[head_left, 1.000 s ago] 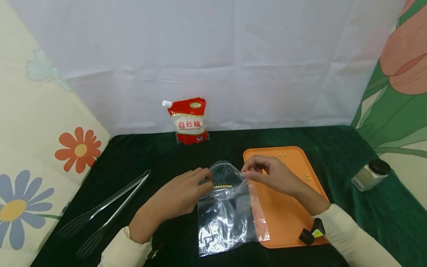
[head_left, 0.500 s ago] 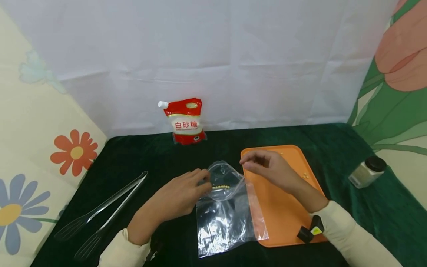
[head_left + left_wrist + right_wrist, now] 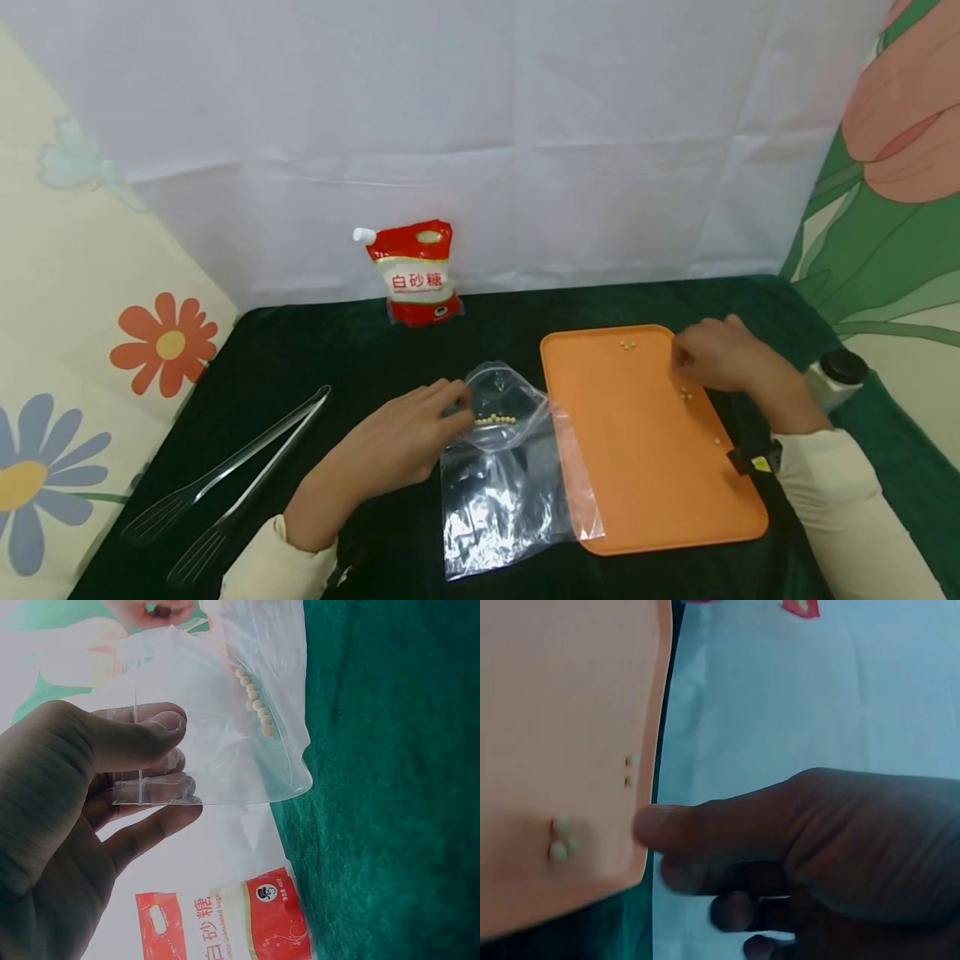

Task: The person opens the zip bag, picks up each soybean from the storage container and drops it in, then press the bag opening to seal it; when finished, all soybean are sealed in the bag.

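Note:
My left hand (image 3: 397,433) pinches a clear zip bag (image 3: 506,396) between thumb and fingers, keeping it raised. Several small pale-yellow soybeans (image 3: 255,703) lie in a row inside, low in the pouch. Below it a flat clear plastic part (image 3: 498,508) overlaps the tray's left edge; I cannot tell whether it belongs to the same bag. My right hand (image 3: 723,354) hovers over the right rim of the orange tray (image 3: 645,500), near several soybeans (image 3: 685,394). In the right wrist view its thumb and fingers (image 3: 682,825) are loosely bent, with nothing visible between them.
More soybeans (image 3: 627,344) sit at the tray's far end, and one soybean (image 3: 717,442) at its right side. Metal tongs (image 3: 255,467) lie at left. A red sugar pouch (image 3: 417,275) stands at the back; a black-lidded jar (image 3: 840,375) is beyond my right wrist.
My right hand has left the bag's mouth and swung right across the tray to its right rim. The left hand keeps its hold on the bag.

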